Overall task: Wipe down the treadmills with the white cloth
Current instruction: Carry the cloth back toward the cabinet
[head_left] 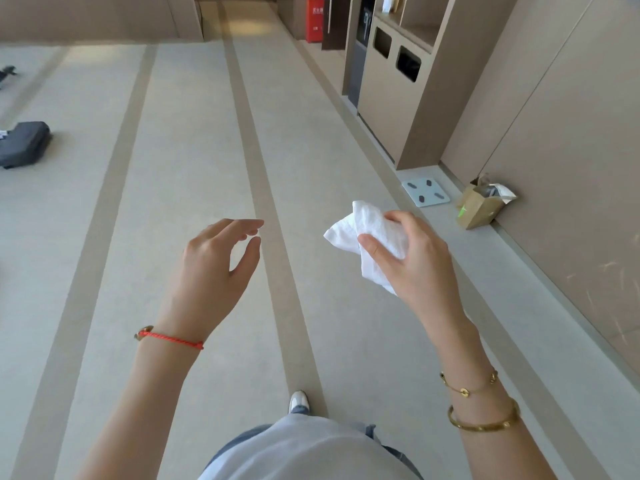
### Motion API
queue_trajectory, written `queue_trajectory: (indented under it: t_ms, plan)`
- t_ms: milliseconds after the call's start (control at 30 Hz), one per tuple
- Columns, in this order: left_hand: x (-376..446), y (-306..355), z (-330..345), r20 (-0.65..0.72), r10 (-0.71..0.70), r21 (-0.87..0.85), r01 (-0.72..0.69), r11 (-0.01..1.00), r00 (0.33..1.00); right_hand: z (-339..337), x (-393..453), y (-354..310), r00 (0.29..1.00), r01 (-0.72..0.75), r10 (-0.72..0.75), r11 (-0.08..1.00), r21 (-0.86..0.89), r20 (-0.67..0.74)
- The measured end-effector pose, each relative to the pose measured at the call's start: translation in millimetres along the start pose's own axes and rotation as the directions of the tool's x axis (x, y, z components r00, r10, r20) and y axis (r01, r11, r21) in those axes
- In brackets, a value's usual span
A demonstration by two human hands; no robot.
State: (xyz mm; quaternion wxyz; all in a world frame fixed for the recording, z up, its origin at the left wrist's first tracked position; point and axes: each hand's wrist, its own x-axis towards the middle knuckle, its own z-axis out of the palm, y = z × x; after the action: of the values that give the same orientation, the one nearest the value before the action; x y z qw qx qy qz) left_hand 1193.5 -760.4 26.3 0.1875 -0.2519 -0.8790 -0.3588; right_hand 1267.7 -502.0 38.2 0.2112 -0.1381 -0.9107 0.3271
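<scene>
My right hand [412, 258] is raised in front of me, shut on a crumpled white cloth [360, 230] whose folds stick out to the left of my fingers. My left hand [214, 268] hovers at the same height, holding nothing, with its fingers loosely curled and apart. Both hands are above a beige floor with darker stripes. No treadmill is in view.
A white bathroom scale [426, 192] and a brown paper bag [479, 206] lie on the floor by the right wall. Beige bins [391, 88] with dark openings stand farther along that wall. A dark case [22, 143] lies at far left. A red cabinet [314, 19] stands at the back.
</scene>
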Motion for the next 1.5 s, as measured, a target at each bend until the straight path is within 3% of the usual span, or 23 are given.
queue_trajectory:
  t_ms: [400,1033,1300,1500]
  plan:
    - [236,-119,107,0.083,0.031,-0.033,-0.028,0.999,0.996,98,242,37,0.997,-0.075,0.075,0.997,0.001,-0.007]
    - [671,-287,289,0.051,-0.018,-0.033,0.020,0.999,0.999,234,731,94,0.998,-0.046,0.045,0.999,0.018,0.047]
    - [859,-373,371,0.091,0.015,-0.056,-0.010,0.998,0.996,308,925,126,0.997,-0.079,0.079,0.997,0.001,0.013]
    - [1013,-411,428,0.185,0.129,-0.094,-0.113,0.989,0.974,331,1059,143,0.983,-0.162,0.162,0.987,-0.002,-0.082]
